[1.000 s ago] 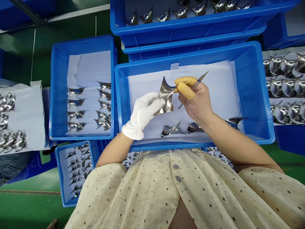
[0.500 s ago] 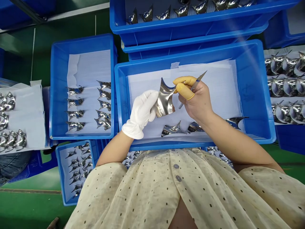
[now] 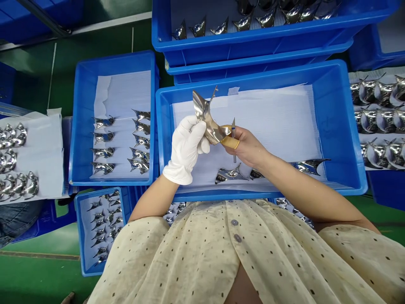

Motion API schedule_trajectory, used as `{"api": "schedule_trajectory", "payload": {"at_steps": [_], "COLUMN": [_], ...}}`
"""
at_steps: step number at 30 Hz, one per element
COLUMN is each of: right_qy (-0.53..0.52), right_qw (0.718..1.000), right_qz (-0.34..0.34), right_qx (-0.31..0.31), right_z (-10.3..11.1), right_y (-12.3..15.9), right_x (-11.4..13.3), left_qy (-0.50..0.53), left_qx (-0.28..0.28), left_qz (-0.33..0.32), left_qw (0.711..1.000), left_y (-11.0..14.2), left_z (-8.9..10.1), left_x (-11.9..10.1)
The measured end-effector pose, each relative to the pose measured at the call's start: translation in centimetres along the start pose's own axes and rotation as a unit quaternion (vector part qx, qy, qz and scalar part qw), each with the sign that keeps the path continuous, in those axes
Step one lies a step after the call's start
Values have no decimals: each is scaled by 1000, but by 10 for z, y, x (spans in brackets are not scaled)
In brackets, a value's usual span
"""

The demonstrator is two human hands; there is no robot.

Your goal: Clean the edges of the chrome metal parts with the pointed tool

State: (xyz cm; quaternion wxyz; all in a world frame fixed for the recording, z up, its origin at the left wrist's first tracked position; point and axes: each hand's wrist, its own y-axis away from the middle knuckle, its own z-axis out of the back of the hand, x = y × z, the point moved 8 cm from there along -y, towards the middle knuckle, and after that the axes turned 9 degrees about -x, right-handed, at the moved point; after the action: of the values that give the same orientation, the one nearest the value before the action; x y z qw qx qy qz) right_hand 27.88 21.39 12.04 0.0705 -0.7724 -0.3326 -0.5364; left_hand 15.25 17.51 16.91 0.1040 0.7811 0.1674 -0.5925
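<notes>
A shiny curved metal part (image 3: 205, 115) with pointed corners is held up over a paper-lined blue bin. My left hand (image 3: 183, 147), in a white glove, is closed on its lower left side. My right hand (image 3: 248, 145) wears yellow finger cots, and its fingers pinch the part's right-hand tip. Between those same fingers stands a slim, pointed craft knife (image 3: 233, 126), blade upward. Below my hands, similar metal parts (image 3: 232, 174) lie along the near side of the bin; my right forearm partly covers one of them.
The large blue bin (image 3: 340, 126) surrounds my hands. Another blue bin (image 3: 82, 118) with rows of metal parts stands to the left, a smaller bin (image 3: 82, 236) below it. Stacked bins (image 3: 259, 48) rise at the back. More parts sit on paper at both sides.
The metal part has been turned, with one point now up left and a thin prong upright. My right hand has moved left and down to its lower right tip; the knife now stands upright.
</notes>
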Motion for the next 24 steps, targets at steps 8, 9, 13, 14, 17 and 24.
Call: {"api": "schedule_trajectory", "payload": {"at_steps": [8,9,13,14,17,24], "right_qy": [-27,-28,-7,7,99,530], "right_qw": [999,999,1000,1000,986,755], "right_qz": [-30,-34,-10,17,132,323], "right_qx": [17,16,1,-7,-39,-212], "right_z": [-4,-5,-2,1,18,55], "right_y": [-2,-2,0,0,-6,-96], "right_x": [-1,-3,-6,-1,40,219], "left_qy": [24,31,42,41,56,93], "left_qx": [-4,-1,2,-5,-30,-46], "left_qz": [30,32,48,55,80,142], "left_qw": [999,999,998,998,995,984], "left_y": [-3,-3,-4,-5,-6,-8], "left_z": [2,1,3,4,8,6], "left_x": [9,10,15,16,17,22]}}
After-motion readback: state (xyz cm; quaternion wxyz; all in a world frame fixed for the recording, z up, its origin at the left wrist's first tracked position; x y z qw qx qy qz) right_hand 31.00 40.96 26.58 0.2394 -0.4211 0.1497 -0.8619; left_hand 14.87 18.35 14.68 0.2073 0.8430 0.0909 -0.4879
